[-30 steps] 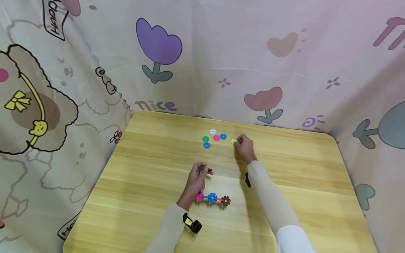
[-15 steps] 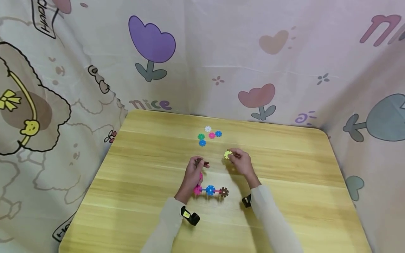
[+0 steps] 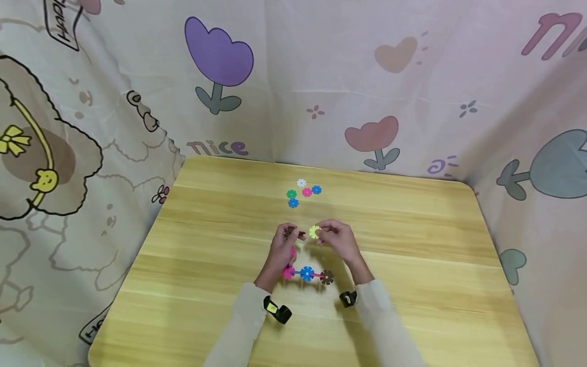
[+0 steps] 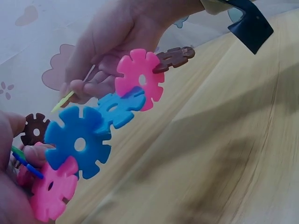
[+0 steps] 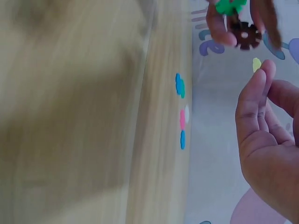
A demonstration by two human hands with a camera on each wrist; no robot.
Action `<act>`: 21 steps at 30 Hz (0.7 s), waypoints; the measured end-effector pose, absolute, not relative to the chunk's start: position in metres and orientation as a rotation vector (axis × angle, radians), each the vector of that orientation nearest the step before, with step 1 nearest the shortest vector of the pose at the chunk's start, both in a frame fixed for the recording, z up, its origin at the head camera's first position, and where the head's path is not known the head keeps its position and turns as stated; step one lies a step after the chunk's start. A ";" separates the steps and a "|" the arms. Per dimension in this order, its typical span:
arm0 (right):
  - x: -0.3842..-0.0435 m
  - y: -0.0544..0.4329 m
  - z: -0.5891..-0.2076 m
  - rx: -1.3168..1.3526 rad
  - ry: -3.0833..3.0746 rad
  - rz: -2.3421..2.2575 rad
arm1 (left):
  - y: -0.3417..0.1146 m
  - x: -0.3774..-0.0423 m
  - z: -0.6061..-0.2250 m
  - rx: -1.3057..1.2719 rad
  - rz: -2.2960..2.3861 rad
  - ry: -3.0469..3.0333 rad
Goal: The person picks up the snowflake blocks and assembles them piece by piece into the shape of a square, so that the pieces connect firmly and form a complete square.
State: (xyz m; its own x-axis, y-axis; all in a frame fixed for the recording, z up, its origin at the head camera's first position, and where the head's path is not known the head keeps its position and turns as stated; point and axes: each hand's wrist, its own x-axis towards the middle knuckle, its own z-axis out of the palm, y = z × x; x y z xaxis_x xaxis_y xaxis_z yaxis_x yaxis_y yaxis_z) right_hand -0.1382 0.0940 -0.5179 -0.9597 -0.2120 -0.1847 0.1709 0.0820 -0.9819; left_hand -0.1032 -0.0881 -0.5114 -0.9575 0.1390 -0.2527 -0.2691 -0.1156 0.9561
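My left hand (image 3: 277,253) grips a linked chain of slotted plastic flower discs. From it a pink disc (image 3: 288,273), a blue disc (image 3: 307,273) and a brown disc (image 3: 327,277) stretch rightward in the head view. The left wrist view shows discs slotted edge to edge at angles, including a pink disc (image 4: 128,81) and a blue disc (image 4: 63,140). Another brown disc (image 5: 247,42) and a green disc (image 5: 228,5) stick out by the left fingers. My right hand (image 3: 343,240) pinches a loose yellow disc (image 3: 313,232), apart from the chain and close to its upper brown disc.
Several loose discs lie near the table's back edge: white (image 3: 301,182), green (image 3: 291,194), pink (image 3: 307,192) and blue (image 3: 293,203). A printed curtain (image 3: 284,76) hangs behind the wooden table (image 3: 412,244) and along its sides.
My right hand has brought the yellow disc from the back of the table toward me and leftward, close to the left hand. The left hand keeps its grip on the chain.
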 end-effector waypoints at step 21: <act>-0.127 0.084 -0.522 0.007 2.064 -1.991 | -0.087 -0.102 -0.522 -0.127 2.145 1.886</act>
